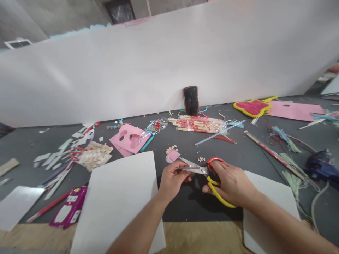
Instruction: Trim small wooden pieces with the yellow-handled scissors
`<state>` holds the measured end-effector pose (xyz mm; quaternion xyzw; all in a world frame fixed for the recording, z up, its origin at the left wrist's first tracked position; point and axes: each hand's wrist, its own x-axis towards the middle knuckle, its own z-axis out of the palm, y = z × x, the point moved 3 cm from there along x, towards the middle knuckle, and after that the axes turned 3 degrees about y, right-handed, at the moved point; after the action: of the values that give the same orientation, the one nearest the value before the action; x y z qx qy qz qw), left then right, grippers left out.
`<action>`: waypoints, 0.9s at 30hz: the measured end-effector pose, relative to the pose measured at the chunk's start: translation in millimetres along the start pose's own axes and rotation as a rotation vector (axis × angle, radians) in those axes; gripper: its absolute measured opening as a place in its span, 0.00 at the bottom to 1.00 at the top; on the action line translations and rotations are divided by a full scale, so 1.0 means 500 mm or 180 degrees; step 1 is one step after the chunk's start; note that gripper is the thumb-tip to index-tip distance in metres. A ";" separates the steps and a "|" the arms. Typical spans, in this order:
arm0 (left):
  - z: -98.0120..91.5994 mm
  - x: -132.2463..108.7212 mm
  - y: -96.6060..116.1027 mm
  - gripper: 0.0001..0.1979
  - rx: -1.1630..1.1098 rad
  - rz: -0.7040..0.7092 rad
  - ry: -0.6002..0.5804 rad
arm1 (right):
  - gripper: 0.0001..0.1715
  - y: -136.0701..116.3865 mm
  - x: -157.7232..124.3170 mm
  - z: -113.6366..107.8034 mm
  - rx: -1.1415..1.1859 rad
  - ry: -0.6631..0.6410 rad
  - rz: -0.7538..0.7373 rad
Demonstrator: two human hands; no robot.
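Left hand: thumb and forefinger pinched together on the metal blades of the scissors, about midway along; cannot tell whether any small scrap sits between fingertips and steel. Right hand: fingers curled and clamped on the handles, red loop above, yellow loop below, thumb side uppermost. Blades look close to shut and point left and away, held just above the dark table, between the two hands. Judged handling: stiff, fairly light, weight toward the handles; bare steel is slick and edged, so the plastic loops give the safe hold, and the blades only by their flats. Just beyond the tips lie a small pink paper piece and scattered beads. A white sheet lies under the left forearm, a second white sheet under the right. Farther out: pink card with cut-outs, bundle of sticks, phone propped against the white board, blue glue gun at right.
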<state>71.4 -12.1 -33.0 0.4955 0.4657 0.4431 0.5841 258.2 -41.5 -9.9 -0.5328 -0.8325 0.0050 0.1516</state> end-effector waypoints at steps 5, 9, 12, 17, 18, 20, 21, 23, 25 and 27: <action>-0.001 -0.001 0.000 0.07 -0.0072 0.0031 -0.0040 | 0.20 -0.003 -0.001 0.001 0.0058 -0.0026 -0.0002; 0.000 -0.002 0.001 0.08 -0.0063 0.0055 -0.0101 | 0.18 0.000 -0.002 0.008 0.0053 0.0020 -0.0040; 0.002 -0.001 0.001 0.09 -0.0051 0.0048 -0.0131 | 0.18 0.000 -0.006 0.012 0.0011 0.0032 -0.0067; 0.003 -0.002 0.000 0.09 -0.0099 0.0043 -0.0112 | 0.18 -0.004 -0.012 0.012 -0.0009 -0.0009 -0.0100; 0.003 -0.002 0.001 0.09 -0.0087 0.0041 -0.0092 | 0.18 -0.004 -0.012 0.012 -0.0008 -0.0026 -0.0087; 0.002 -0.003 0.003 0.09 -0.0042 0.0052 -0.0056 | 0.18 -0.002 -0.011 0.011 -0.0004 -0.0037 -0.0055; 0.002 -0.003 0.004 0.09 -0.0031 0.0059 -0.0043 | 0.18 -0.002 -0.009 0.011 0.0002 -0.0028 -0.0047; 0.001 -0.004 0.006 0.08 -0.0066 0.0069 -0.0025 | 0.18 0.000 -0.006 0.010 0.0004 0.0003 -0.0033; 0.001 -0.004 0.006 0.08 -0.0120 0.0082 -0.0012 | 0.18 0.000 -0.003 0.008 0.0000 0.0005 -0.0022; 0.001 -0.004 0.005 0.07 -0.0136 0.0080 0.0007 | 0.19 -0.001 -0.001 0.007 0.0000 -0.0038 -0.0014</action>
<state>71.3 -13.7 -30.2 0.4883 0.4505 0.4609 0.5885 257.0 -41.7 -13.0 -0.5309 -0.8346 0.0078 0.1466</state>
